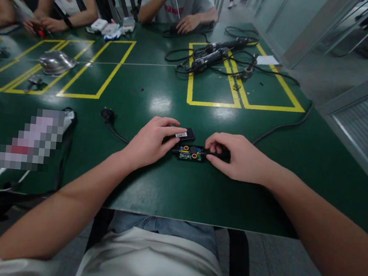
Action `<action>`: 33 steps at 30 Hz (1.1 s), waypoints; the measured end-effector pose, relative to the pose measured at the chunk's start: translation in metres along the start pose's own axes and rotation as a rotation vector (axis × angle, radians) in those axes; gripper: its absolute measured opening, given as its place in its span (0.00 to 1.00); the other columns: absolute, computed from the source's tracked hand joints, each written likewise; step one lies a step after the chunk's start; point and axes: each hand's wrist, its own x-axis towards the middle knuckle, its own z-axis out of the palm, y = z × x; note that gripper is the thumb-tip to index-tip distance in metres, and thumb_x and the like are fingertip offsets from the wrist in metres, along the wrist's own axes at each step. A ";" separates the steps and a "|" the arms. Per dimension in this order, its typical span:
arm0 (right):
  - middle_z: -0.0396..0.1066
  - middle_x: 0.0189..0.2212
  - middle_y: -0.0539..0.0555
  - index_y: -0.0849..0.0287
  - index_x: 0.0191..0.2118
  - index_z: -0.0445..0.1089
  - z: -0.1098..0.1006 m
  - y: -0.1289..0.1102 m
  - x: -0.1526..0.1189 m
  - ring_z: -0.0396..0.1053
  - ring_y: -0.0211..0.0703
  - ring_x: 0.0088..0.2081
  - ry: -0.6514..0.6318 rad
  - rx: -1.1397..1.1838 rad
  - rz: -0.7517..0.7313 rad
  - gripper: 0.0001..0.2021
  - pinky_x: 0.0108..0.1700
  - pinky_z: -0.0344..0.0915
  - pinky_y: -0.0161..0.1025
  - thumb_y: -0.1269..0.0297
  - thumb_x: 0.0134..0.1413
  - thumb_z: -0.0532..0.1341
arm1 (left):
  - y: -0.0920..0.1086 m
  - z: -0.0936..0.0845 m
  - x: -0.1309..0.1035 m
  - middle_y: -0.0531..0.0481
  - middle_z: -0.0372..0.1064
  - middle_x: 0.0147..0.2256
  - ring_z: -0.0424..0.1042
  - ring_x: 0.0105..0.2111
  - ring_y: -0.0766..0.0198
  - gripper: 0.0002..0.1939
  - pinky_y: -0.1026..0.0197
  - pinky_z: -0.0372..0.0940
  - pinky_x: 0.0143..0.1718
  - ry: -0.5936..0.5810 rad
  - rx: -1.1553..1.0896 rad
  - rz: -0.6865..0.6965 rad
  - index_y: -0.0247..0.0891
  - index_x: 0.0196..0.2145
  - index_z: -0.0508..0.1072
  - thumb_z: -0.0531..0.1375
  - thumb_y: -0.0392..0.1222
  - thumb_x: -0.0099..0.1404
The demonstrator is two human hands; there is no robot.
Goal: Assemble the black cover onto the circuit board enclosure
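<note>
In front of me on the green table lies an opened black inline power box (191, 157), its circuit board and copper-coloured ring coils showing. Just beyond it is its black cover (189, 134), with a white label. My left hand (154, 141) has its index finger and thumb on the cover's left part. The fingers of my right hand (236, 155) are bent round the right end of the box, where the cable goes in; their exact grip is partly hidden. A black plug (108, 115) lies left of my left hand on the cable.
At the left lies a blurred pinkish object (32, 138) with a strap. Black power tools (211, 58) with tangled cords lie beyond my hands, across yellow tape. A metal shell (56, 62) sits at the far left. A co-worker (180, 7) holds a screwdriver opposite; others sit left.
</note>
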 end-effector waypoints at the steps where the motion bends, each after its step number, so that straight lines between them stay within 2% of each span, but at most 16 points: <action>1: 0.75 0.31 0.51 0.54 0.41 0.71 0.000 0.000 0.000 0.71 0.44 0.32 -0.003 0.000 0.005 0.04 0.37 0.65 0.40 0.66 0.62 0.65 | -0.002 0.001 0.001 0.42 0.81 0.59 0.78 0.58 0.50 0.16 0.44 0.72 0.64 -0.018 0.001 -0.019 0.44 0.60 0.85 0.64 0.40 0.79; 3: 0.75 0.32 0.51 0.54 0.43 0.70 0.000 0.000 0.000 0.71 0.44 0.32 -0.011 0.008 0.017 0.06 0.37 0.65 0.40 0.66 0.61 0.66 | -0.004 0.001 0.002 0.43 0.83 0.56 0.79 0.55 0.50 0.15 0.45 0.73 0.62 -0.046 0.002 -0.043 0.43 0.59 0.86 0.66 0.41 0.78; 5: 0.75 0.33 0.50 0.53 0.44 0.69 0.000 0.000 0.000 0.71 0.44 0.32 -0.013 0.033 0.032 0.08 0.37 0.65 0.40 0.66 0.60 0.66 | -0.003 -0.002 0.001 0.43 0.84 0.54 0.80 0.53 0.50 0.15 0.45 0.74 0.60 -0.017 0.002 -0.031 0.43 0.58 0.86 0.67 0.42 0.78; 10: 0.75 0.34 0.49 0.51 0.51 0.62 -0.002 0.000 0.000 0.70 0.45 0.32 -0.019 0.099 0.052 0.19 0.38 0.65 0.41 0.68 0.57 0.65 | 0.009 -0.010 -0.006 0.41 0.82 0.58 0.79 0.56 0.52 0.17 0.48 0.74 0.61 0.097 -0.093 0.180 0.43 0.62 0.83 0.62 0.45 0.82; 13: 0.74 0.35 0.48 0.51 0.54 0.60 -0.002 0.000 0.000 0.70 0.45 0.34 -0.040 0.110 0.055 0.24 0.39 0.66 0.41 0.71 0.53 0.65 | 0.014 -0.011 -0.009 0.41 0.82 0.57 0.80 0.55 0.53 0.17 0.49 0.74 0.61 -0.018 -0.136 0.285 0.43 0.62 0.83 0.62 0.42 0.81; 16: 0.75 0.36 0.49 0.51 0.55 0.60 -0.002 0.000 -0.001 0.70 0.45 0.34 -0.054 0.115 0.067 0.25 0.40 0.65 0.41 0.72 0.52 0.65 | 0.014 -0.009 -0.010 0.41 0.82 0.57 0.80 0.55 0.53 0.17 0.48 0.74 0.62 -0.149 -0.131 0.313 0.44 0.63 0.83 0.62 0.40 0.81; 25: 0.74 0.35 0.48 0.52 0.54 0.62 -0.002 0.000 -0.002 0.70 0.45 0.33 -0.058 0.092 0.062 0.23 0.40 0.65 0.41 0.71 0.53 0.66 | 0.017 -0.007 -0.009 0.42 0.83 0.56 0.80 0.54 0.53 0.16 0.48 0.73 0.62 -0.153 -0.163 0.251 0.42 0.61 0.83 0.63 0.40 0.80; 29: 0.73 0.35 0.48 0.51 0.53 0.62 -0.002 -0.001 -0.001 0.70 0.44 0.33 -0.041 0.097 0.066 0.21 0.39 0.66 0.41 0.69 0.55 0.66 | 0.019 -0.004 -0.006 0.44 0.84 0.54 0.81 0.52 0.53 0.16 0.50 0.74 0.58 -0.063 -0.178 0.082 0.42 0.60 0.81 0.61 0.44 0.80; 33: 0.74 0.33 0.49 0.51 0.48 0.63 -0.001 0.000 0.000 0.69 0.44 0.32 -0.029 0.089 0.082 0.15 0.38 0.66 0.41 0.66 0.59 0.66 | 0.012 -0.002 -0.003 0.44 0.83 0.51 0.79 0.50 0.51 0.13 0.48 0.74 0.55 0.019 -0.054 -0.084 0.40 0.55 0.79 0.63 0.42 0.76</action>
